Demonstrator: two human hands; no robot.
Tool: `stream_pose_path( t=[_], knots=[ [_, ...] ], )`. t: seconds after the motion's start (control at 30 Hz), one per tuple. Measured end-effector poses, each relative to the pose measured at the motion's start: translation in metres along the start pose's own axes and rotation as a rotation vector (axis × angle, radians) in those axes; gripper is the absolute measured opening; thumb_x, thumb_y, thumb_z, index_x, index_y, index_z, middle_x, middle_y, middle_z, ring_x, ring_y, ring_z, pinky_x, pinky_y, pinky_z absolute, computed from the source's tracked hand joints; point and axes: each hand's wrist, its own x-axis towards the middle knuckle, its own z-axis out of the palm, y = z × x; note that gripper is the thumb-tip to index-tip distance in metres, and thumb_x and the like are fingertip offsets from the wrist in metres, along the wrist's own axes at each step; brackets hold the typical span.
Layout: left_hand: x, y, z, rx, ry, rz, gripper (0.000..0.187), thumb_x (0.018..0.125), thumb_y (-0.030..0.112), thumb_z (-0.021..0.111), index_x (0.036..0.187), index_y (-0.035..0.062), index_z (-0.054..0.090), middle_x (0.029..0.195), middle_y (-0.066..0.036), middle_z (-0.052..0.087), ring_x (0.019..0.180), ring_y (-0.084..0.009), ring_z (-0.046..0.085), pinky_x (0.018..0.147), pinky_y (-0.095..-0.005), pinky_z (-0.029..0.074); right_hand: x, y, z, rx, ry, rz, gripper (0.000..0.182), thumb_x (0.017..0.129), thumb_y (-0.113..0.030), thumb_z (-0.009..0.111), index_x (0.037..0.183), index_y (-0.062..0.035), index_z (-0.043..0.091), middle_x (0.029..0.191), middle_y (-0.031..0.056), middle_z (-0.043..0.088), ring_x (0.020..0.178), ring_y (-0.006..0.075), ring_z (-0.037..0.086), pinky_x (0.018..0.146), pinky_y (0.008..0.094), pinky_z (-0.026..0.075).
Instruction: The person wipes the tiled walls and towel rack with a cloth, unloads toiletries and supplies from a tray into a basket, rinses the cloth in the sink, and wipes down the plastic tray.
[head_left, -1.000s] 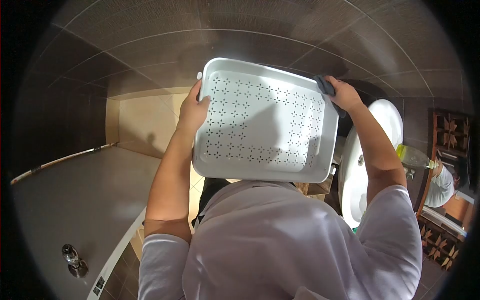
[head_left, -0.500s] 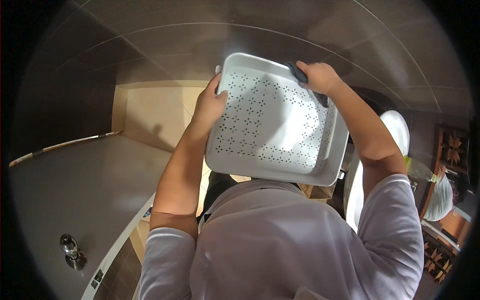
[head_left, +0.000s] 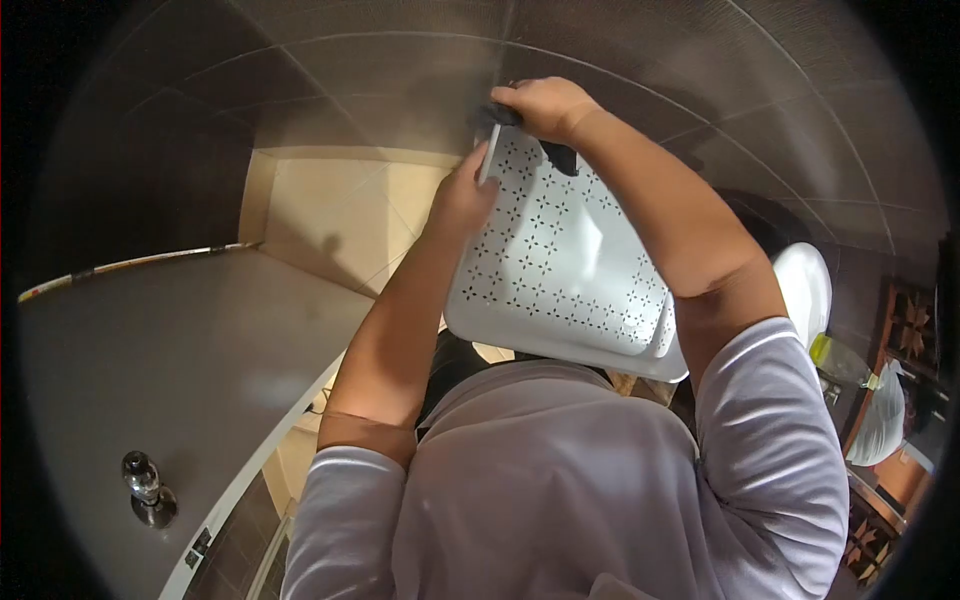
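A white plastic tray (head_left: 545, 265), its base pierced with a flower-like pattern, is held up in front of my body at a steep tilt. My left hand (head_left: 462, 202) grips its left rim, thumb toward the pierced face. At the tray's far left corner, my right hand (head_left: 548, 108) is closed on a dark cloth (head_left: 562, 157). Part of the cloth hangs below the fingers against the tray, and another part shows at the corner. My right forearm covers much of the tray's right side.
On the left stands a grey door (head_left: 190, 350) with a metal knob (head_left: 148, 490). Dark tiled wall (head_left: 400, 70) rises ahead. To my right are a white toilet part (head_left: 803, 290), a bottle with a yellow-green label (head_left: 838, 360) and a white plastic bag (head_left: 880, 420).
My right hand has moved left with the cloth, from the far right part of the rim to the far left corner. The tray has turned and tilted, and my left hand has shifted right.
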Motion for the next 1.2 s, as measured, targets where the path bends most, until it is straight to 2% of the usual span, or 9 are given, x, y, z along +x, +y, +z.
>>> stream_pose_path(
  t=[0.1, 0.17, 0.33, 0.53, 0.6, 0.73, 0.87, 1.03, 1.2],
  knots=[
    [0.003, -0.008, 0.004, -0.109, 0.016, 0.030, 0.053, 0.077, 0.016, 0.054, 0.127, 0.0153, 0.041, 0.094, -0.016, 0.061, 0.081, -0.0250, 0.060, 0.075, -0.0321, 0.045, -0.014, 0.005, -0.012, 0.066, 0.023, -0.038, 0.043, 0.067, -0.003, 0.059, 0.107, -0.0150, 0.052, 0.096, 0.0087, 0.059, 0.090, 0.0304, 0.056, 0.076, 0.0373, 0.047],
    [-0.001, -0.001, 0.003, -0.121, 0.009, 0.000, 0.052, 0.077, 0.017, 0.054, 0.127, 0.0146, 0.041, 0.094, -0.016, 0.061, 0.082, -0.0250, 0.060, 0.074, -0.0320, 0.045, -0.033, 0.020, -0.018, 0.223, 0.512, -0.269, 0.040, 0.066, 0.001, 0.056, 0.103, -0.0153, 0.055, 0.096, 0.0078, 0.059, 0.091, 0.0277, 0.057, 0.074, 0.0358, 0.047],
    [-0.001, 0.002, 0.002, -0.062, -0.041, -0.066, 0.054, 0.078, 0.018, 0.054, 0.130, 0.0168, 0.038, 0.087, -0.017, 0.062, 0.077, -0.0245, 0.061, 0.072, -0.0331, 0.045, -0.143, 0.029, -0.016, 0.645, 1.037, 0.324, 0.040, 0.069, -0.004, 0.063, 0.108, -0.0037, 0.053, 0.106, 0.0105, 0.056, 0.098, 0.0199, 0.054, 0.087, 0.0298, 0.041],
    [0.003, -0.007, 0.006, -0.034, -0.028, 0.003, 0.053, 0.078, 0.018, 0.053, 0.129, 0.0166, 0.039, 0.090, -0.015, 0.062, 0.079, -0.0245, 0.061, 0.074, -0.0329, 0.045, -0.209, 0.016, 0.103, 1.289, 1.554, 0.986, 0.058, 0.075, -0.002, 0.049, 0.126, -0.0010, 0.022, 0.118, 0.0158, 0.040, 0.104, 0.0217, 0.045, 0.089, 0.0325, 0.038],
    [0.005, -0.013, 0.008, -0.033, -0.030, 0.048, 0.053, 0.078, 0.018, 0.053, 0.129, 0.0162, 0.039, 0.092, -0.014, 0.062, 0.081, -0.0242, 0.061, 0.075, -0.0322, 0.045, -0.190, 0.034, 0.136, 1.085, 1.353, 1.362, 0.058, 0.072, -0.005, 0.050, 0.124, 0.0025, 0.025, 0.114, 0.0202, 0.044, 0.101, 0.0281, 0.049, 0.089, 0.0367, 0.038],
    [0.000, -0.002, 0.002, -0.091, -0.075, -0.024, 0.049, 0.080, 0.018, 0.052, 0.128, 0.0149, 0.041, 0.097, -0.013, 0.062, 0.085, -0.0200, 0.060, 0.078, -0.0296, 0.044, -0.124, 0.005, 0.096, 0.857, 0.947, 1.621, 0.045, 0.069, -0.013, 0.055, 0.107, 0.0039, 0.038, 0.103, 0.0271, 0.050, 0.097, 0.0411, 0.051, 0.088, 0.0429, 0.037],
    [-0.001, -0.001, 0.005, -0.152, -0.072, -0.050, 0.045, 0.081, 0.018, 0.052, 0.126, 0.0132, 0.043, 0.091, -0.011, 0.064, 0.081, -0.0171, 0.060, 0.075, -0.0292, 0.044, -0.076, -0.048, 0.089, 0.694, 0.683, 1.353, 0.038, 0.067, -0.014, 0.059, 0.100, 0.0009, 0.045, 0.105, 0.0201, 0.050, 0.103, 0.0369, 0.046, 0.087, 0.0453, 0.035],
    [0.005, -0.009, 0.004, -0.078, -0.079, -0.010, 0.043, 0.082, 0.021, 0.052, 0.123, 0.0110, 0.045, 0.085, -0.013, 0.064, 0.076, -0.0204, 0.061, 0.071, -0.0310, 0.046, -0.043, -0.092, 0.075, 0.489, 0.421, 0.877, 0.054, 0.066, -0.019, 0.063, 0.119, -0.0174, 0.048, 0.122, 0.0106, 0.044, 0.114, 0.0313, 0.036, 0.093, 0.0450, 0.028],
    [0.006, -0.007, 0.006, -0.103, -0.067, 0.056, 0.043, 0.082, 0.028, 0.052, 0.121, 0.0092, 0.046, 0.087, -0.016, 0.063, 0.079, -0.0243, 0.062, 0.073, -0.0328, 0.046, -0.039, -0.080, 0.067, 0.510, 0.352, 0.868, 0.049, 0.066, -0.024, 0.066, 0.113, -0.0179, 0.055, 0.121, 0.0092, 0.043, 0.113, 0.0304, 0.037, 0.091, 0.0462, 0.029]
  ],
)
